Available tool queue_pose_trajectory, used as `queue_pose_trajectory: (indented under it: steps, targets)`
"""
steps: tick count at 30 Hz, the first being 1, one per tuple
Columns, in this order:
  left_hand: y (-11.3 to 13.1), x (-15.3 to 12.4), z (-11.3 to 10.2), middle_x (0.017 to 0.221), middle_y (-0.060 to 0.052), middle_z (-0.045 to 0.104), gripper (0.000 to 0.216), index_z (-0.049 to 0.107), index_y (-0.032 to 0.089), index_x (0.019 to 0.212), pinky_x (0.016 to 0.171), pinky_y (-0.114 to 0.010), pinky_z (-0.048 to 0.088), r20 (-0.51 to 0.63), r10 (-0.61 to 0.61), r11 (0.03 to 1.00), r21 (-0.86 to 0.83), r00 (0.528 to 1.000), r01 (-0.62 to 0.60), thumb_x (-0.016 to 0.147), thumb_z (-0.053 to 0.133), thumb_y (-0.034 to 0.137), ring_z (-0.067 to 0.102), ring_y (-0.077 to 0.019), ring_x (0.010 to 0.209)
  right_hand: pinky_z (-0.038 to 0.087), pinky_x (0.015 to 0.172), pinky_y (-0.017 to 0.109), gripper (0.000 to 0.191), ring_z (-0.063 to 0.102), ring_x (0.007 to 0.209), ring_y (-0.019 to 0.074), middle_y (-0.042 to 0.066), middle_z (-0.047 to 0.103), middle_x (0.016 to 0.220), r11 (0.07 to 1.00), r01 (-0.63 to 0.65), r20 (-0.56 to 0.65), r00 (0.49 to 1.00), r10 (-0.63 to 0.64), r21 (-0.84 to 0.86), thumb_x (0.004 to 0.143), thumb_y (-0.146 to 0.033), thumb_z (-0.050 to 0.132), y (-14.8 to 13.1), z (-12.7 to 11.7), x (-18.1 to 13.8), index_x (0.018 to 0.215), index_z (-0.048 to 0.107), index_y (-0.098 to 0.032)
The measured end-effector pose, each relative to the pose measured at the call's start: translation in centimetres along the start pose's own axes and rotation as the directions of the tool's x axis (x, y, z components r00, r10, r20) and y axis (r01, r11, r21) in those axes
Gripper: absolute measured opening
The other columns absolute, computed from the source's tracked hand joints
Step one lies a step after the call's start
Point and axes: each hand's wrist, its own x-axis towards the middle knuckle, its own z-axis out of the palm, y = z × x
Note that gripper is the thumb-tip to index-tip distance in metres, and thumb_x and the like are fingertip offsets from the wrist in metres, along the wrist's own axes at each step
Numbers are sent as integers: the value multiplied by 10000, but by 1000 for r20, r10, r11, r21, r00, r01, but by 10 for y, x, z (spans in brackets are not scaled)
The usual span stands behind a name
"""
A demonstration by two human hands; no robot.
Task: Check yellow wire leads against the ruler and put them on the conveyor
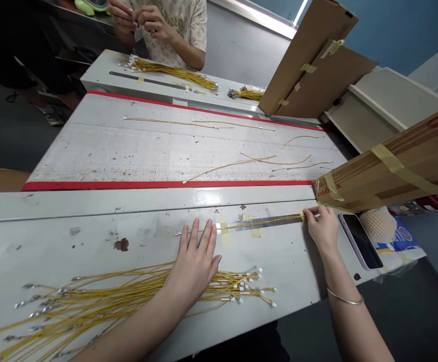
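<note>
A yellow wire [264,221] lies stretched along a dark steel ruler [290,221] taped to the bench. My left hand [194,256] rests flat with fingers extended, its fingertips over the wire's left part, and a small metal terminal [178,234] sticks out beyond them. At the ruler's right end, my right hand [322,226] pinches the wire's other end, partly hidden by the fingers. Beneath my left wrist a loose bundle of yellow wires [128,291] spreads over the bench, with metal terminals at left and white connectors [245,286] at right.
Beyond the bench runs a red-edged conveyor belt [147,156] carrying several single wires. A phone [361,241] and a cardboard box [392,166] are at right. Across the belt, a co-worker's hands [139,20] hold something small near another wire bundle [173,73].
</note>
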Motion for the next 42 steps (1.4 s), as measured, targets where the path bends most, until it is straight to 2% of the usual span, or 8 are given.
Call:
queue_pose_trajectory:
  steps: [4, 7, 11, 14, 17, 28, 39, 42]
  targets:
    - [0, 0, -1, 1509, -157, 443, 588, 538, 69, 1408, 1101, -601, 349, -8, 10, 1000, -3, 1000, -10, 970, 461, 454, 401, -450, 1387, 432, 734, 407, 319, 433, 573, 158, 68, 562, 811, 998, 42, -30, 999, -41, 50, 844, -488, 550, -31, -7, -2, 748, 611, -191]
    - [0, 0, -1, 1511, -164, 441, 603, 521, 65, 1420, 1104, -606, 340, 4, 8, 1000, -4, 1000, -8, 967, 473, 460, 393, -456, 1389, 441, 660, 365, 299, 478, 595, 162, 59, 597, 793, 960, 101, 130, 982, -138, 260, 847, -475, 604, -74, -4, -14, 746, 653, -198]
    - [1, 0, -2, 1530, -167, 415, 619, 499, 73, 1439, 1119, -608, 320, 52, 6, 1000, 5, 999, -6, 973, 461, 479, 363, -453, 1408, 471, 717, 361, 185, 584, 795, 206, 53, 651, 831, 824, 164, 420, 797, -434, 542, 887, -386, 635, -135, 12, -38, 807, 699, -232]
    - [2, -1, -4, 1545, -168, 394, 631, 474, 77, 1456, 1125, -609, 313, 72, 6, 1000, 22, 997, -7, 981, 438, 492, 350, -451, 1416, 448, 799, 386, 100, 574, 875, 213, 40, 654, 856, 766, 258, 475, 657, -586, 588, 905, -307, 640, -165, 22, -49, 850, 698, -247]
    - [2, -1, -6, 1554, -164, 381, 638, 455, 77, 1468, 1129, -603, 317, 85, 6, 999, 41, 996, -10, 990, 414, 497, 344, -445, 1422, 412, 798, 384, 74, 552, 866, 208, 33, 640, 859, 755, 325, 513, 577, -636, 570, 913, -265, 638, -179, 26, -55, 851, 671, -238]
    - [0, 2, -12, 1544, -176, 390, 620, 465, 57, 1456, 1102, -610, 353, 106, 21, 999, 22, 994, -24, 1002, 379, 471, 382, -455, 1395, 387, 785, 379, 140, 476, 876, 222, 67, 608, 912, 750, 411, 567, 491, -662, 519, 991, -229, 462, -181, 23, -55, 872, 534, -215]
    - [1, -1, -9, 1566, -165, 353, 605, 448, 64, 1468, 1135, -610, 293, 115, 3, 999, -41, 993, 2, 1008, 381, 452, 339, -451, 1420, 401, 771, 400, 131, 460, 862, 232, 74, 596, 894, 742, 409, 561, 487, -670, 532, 977, -207, 455, -179, 24, -52, 860, 513, -219]
    - [1, -1, -10, 1566, -151, 359, 618, 442, 76, 1472, 1185, -605, 192, 98, -27, 997, -66, 995, 33, 1011, 372, 481, 322, -422, 1439, 396, 768, 398, 140, 455, 864, 233, 78, 596, 899, 750, 429, 570, 487, -662, 504, 979, -206, 444, -180, 25, -54, 855, 509, -215]
